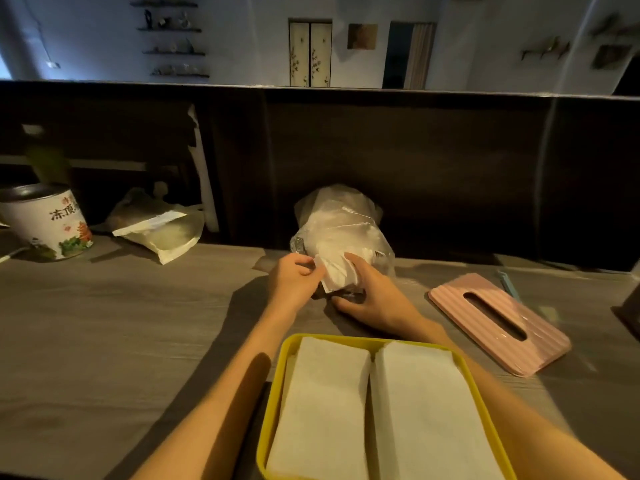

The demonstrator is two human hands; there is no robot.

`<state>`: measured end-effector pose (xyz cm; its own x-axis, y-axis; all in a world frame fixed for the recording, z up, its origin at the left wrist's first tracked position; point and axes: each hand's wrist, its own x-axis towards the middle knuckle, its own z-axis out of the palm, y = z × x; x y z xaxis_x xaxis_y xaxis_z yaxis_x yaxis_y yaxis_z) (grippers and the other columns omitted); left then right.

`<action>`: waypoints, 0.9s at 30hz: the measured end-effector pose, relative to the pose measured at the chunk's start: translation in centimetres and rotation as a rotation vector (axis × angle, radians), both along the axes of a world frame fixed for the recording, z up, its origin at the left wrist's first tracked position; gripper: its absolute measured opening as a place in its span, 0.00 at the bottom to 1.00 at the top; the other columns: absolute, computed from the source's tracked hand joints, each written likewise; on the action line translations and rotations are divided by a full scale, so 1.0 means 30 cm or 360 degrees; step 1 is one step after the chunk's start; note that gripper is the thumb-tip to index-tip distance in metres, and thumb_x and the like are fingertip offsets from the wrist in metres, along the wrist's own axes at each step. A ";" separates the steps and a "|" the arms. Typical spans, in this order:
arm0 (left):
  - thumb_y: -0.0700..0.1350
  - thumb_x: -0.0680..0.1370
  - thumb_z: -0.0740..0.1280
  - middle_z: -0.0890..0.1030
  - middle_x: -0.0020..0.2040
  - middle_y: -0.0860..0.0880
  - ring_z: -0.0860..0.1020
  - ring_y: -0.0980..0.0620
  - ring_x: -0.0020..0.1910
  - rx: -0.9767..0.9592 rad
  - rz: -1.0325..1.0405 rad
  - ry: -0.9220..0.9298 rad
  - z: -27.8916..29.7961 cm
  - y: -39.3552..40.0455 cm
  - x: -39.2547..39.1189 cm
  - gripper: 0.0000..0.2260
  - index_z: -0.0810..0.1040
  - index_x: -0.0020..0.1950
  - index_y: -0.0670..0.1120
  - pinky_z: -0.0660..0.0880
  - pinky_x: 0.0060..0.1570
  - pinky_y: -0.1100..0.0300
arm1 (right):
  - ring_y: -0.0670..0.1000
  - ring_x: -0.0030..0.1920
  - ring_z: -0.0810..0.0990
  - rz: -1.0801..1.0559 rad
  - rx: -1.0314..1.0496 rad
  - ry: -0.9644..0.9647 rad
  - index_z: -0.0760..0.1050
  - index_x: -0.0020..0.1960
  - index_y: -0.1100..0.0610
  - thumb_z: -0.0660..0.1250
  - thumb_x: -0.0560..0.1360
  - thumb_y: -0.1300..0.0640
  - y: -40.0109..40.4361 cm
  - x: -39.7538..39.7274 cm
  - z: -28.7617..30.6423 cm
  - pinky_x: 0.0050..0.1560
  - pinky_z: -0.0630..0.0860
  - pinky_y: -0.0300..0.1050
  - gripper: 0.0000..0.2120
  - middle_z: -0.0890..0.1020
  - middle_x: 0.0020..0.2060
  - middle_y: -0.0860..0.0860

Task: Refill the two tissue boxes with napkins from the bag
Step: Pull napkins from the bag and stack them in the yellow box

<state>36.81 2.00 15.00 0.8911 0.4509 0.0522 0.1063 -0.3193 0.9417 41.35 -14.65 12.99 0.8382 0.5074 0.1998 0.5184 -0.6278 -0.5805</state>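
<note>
Nearest of all sits the yellow tissue box, open at the top, with two stacks of white napkins lying side by side inside it and filling it almost from wall to wall. Both bare forearms pass on either side of that box toward the middle of the wooden table. Beyond the box and to its right, a pink ribbed lid with a long slot lies flat on the table, apart from the box. Straight past the yellow box, the clear plastic bag of napkins stands bunched against the dark back panel. At its mouth, the left hand has its fingers curled, pinching the edge of a white napkin that sticks out of the bag. The right hand is wrapped around the lower part of the bag, thumb over the napkin and fingers underneath. Far to the left of the yellow box, another pale pouch lies slumped on the table, and farther left still stands a printed tin with flowers and lettering on its side. Behind the panel, a wall with shelves and pictures shows dimly.
</note>
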 end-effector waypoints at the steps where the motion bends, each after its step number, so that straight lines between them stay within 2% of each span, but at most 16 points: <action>1: 0.51 0.79 0.71 0.83 0.49 0.49 0.82 0.51 0.45 0.0022 -0.0024 -0.0005 -0.001 -0.004 0.005 0.14 0.78 0.62 0.46 0.79 0.41 0.59 | 0.53 0.75 0.69 -0.0003 0.0017 -0.0050 0.56 0.81 0.51 0.75 0.74 0.43 0.000 0.002 -0.012 0.74 0.70 0.53 0.44 0.68 0.77 0.51; 4: 0.50 0.80 0.69 0.83 0.51 0.49 0.81 0.53 0.47 0.0064 -0.0111 -0.0053 0.008 -0.013 0.005 0.13 0.79 0.63 0.47 0.79 0.48 0.56 | 0.52 0.72 0.72 -0.0064 0.0071 -0.0156 0.62 0.79 0.52 0.72 0.73 0.36 0.011 0.001 -0.008 0.71 0.72 0.52 0.42 0.73 0.73 0.51; 6: 0.48 0.82 0.67 0.82 0.49 0.53 0.80 0.58 0.46 0.0115 -0.0184 -0.0087 0.016 -0.020 -0.004 0.11 0.79 0.64 0.48 0.79 0.47 0.60 | 0.51 0.65 0.78 -0.0062 0.0229 -0.0152 0.68 0.76 0.50 0.69 0.76 0.37 0.015 0.006 -0.001 0.65 0.77 0.51 0.32 0.80 0.66 0.50; 8: 0.46 0.82 0.65 0.81 0.49 0.53 0.79 0.57 0.47 0.0126 -0.0230 -0.0104 0.018 -0.023 -0.011 0.11 0.79 0.64 0.49 0.77 0.43 0.62 | 0.48 0.59 0.81 -0.0022 0.0325 -0.0154 0.73 0.71 0.48 0.67 0.80 0.42 0.012 0.010 0.005 0.60 0.78 0.46 0.23 0.83 0.60 0.47; 10: 0.46 0.82 0.66 0.81 0.50 0.52 0.79 0.53 0.50 0.0132 -0.0231 -0.0113 0.012 -0.017 -0.011 0.08 0.81 0.60 0.51 0.78 0.46 0.59 | 0.43 0.53 0.81 -0.0042 0.0361 -0.0112 0.77 0.67 0.48 0.65 0.82 0.46 -0.001 0.010 0.014 0.53 0.75 0.35 0.16 0.84 0.55 0.44; 12: 0.46 0.81 0.67 0.81 0.49 0.54 0.79 0.54 0.49 0.0117 -0.0196 -0.0107 0.008 -0.012 -0.014 0.05 0.81 0.55 0.51 0.78 0.49 0.58 | 0.40 0.45 0.80 -0.0098 0.0399 0.0000 0.80 0.58 0.47 0.63 0.83 0.46 -0.011 0.001 0.029 0.45 0.72 0.32 0.09 0.83 0.47 0.42; 14: 0.46 0.80 0.68 0.82 0.49 0.53 0.80 0.54 0.49 0.0070 -0.0168 -0.0103 -0.001 -0.004 -0.011 0.07 0.82 0.57 0.49 0.78 0.48 0.58 | 0.43 0.44 0.81 -0.0139 0.0541 0.0220 0.79 0.52 0.46 0.61 0.83 0.42 -0.014 -0.006 0.038 0.44 0.76 0.38 0.12 0.83 0.44 0.44; 16: 0.45 0.80 0.68 0.83 0.50 0.52 0.80 0.56 0.47 0.0007 -0.0151 -0.0104 -0.005 0.000 -0.011 0.09 0.82 0.60 0.48 0.76 0.44 0.62 | 0.50 0.47 0.83 -0.0171 0.0673 0.0342 0.80 0.53 0.51 0.60 0.82 0.40 -0.018 -0.016 0.049 0.49 0.79 0.47 0.17 0.85 0.45 0.51; 17: 0.44 0.81 0.68 0.83 0.50 0.52 0.80 0.57 0.45 -0.0020 -0.0126 -0.0103 -0.006 0.000 -0.011 0.09 0.82 0.60 0.48 0.75 0.43 0.63 | 0.52 0.47 0.83 -0.0188 0.0734 0.0352 0.80 0.53 0.52 0.60 0.82 0.40 -0.022 -0.021 0.053 0.49 0.79 0.46 0.17 0.85 0.45 0.52; 20: 0.43 0.81 0.67 0.82 0.50 0.50 0.78 0.57 0.44 -0.0071 -0.0012 -0.0100 -0.016 0.005 -0.005 0.10 0.80 0.62 0.47 0.76 0.44 0.62 | 0.45 0.46 0.80 -0.0263 0.0897 0.0327 0.77 0.55 0.50 0.59 0.84 0.44 -0.041 -0.033 0.073 0.41 0.74 0.29 0.12 0.81 0.45 0.46; 21: 0.44 0.82 0.67 0.81 0.50 0.50 0.78 0.56 0.45 -0.0079 0.0031 -0.0117 -0.017 0.005 -0.006 0.09 0.80 0.61 0.46 0.76 0.44 0.61 | 0.44 0.48 0.80 -0.0272 0.0961 0.0346 0.76 0.57 0.50 0.60 0.84 0.45 -0.047 -0.036 0.081 0.41 0.74 0.28 0.11 0.81 0.46 0.45; 24: 0.46 0.81 0.67 0.80 0.49 0.50 0.78 0.55 0.46 -0.0054 0.0172 -0.0225 -0.007 0.000 -0.014 0.06 0.77 0.57 0.48 0.77 0.44 0.59 | 0.48 0.53 0.84 -0.0303 0.1227 0.0522 0.76 0.64 0.52 0.62 0.83 0.46 -0.063 -0.046 0.110 0.44 0.79 0.36 0.15 0.84 0.52 0.49; 27: 0.48 0.80 0.68 0.79 0.43 0.49 0.79 0.53 0.42 0.0006 0.0237 -0.0489 0.022 -0.015 -0.029 0.08 0.74 0.55 0.47 0.77 0.42 0.56 | 0.51 0.53 0.86 -0.0287 0.1533 0.0915 0.75 0.65 0.52 0.63 0.83 0.46 -0.090 -0.057 0.136 0.47 0.83 0.42 0.15 0.86 0.54 0.52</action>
